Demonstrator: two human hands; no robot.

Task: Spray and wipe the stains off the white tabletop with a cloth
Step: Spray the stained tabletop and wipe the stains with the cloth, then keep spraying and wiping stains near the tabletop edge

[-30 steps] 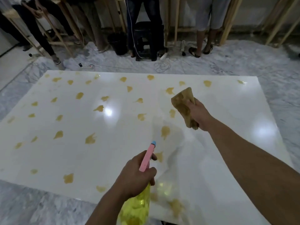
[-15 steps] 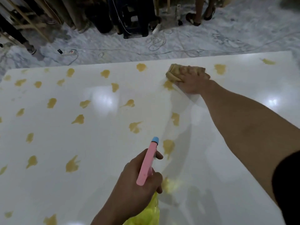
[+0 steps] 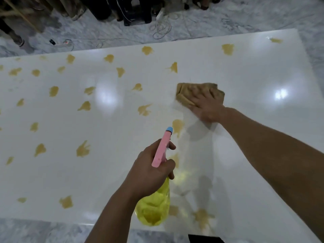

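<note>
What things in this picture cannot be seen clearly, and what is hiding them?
- Tabletop under the cloth, head view: right hand and cloth hide any stain there.
- Spray bottle trigger: left hand covers it.
- Tabletop's left edge: cut by the frame.
- People at the top: only feet show.

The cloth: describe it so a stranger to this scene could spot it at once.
Start at the big glossy white tabletop dotted with yellow stains. Go toward its right half, where the right hand presses flat on the surface. The cloth is the crumpled tan rag under those fingers, thick and folded, unlike the flat yellow stains around it.
</note>
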